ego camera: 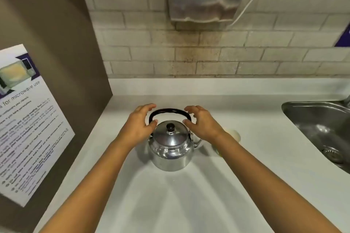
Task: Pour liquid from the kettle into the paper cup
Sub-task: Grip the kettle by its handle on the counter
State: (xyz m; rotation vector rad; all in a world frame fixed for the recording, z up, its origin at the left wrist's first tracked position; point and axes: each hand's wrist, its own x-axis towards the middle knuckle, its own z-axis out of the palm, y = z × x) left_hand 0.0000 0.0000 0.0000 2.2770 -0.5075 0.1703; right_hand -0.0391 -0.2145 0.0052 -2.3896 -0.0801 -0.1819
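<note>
The kettle (170, 147) stands on the counter (189, 204). One of the hands is on each side of its handle (169, 111). The paper cup (233, 135) is to its right, behind an arm. The sink (322, 128) is far right.

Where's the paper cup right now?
In the head view, the paper cup stands on the counter just right of the kettle, mostly hidden behind the right forearm, between the kettle and the sink.

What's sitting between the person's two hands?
In the head view, the kettle stands between the left hand and right hand, its black handle arching there.
</note>
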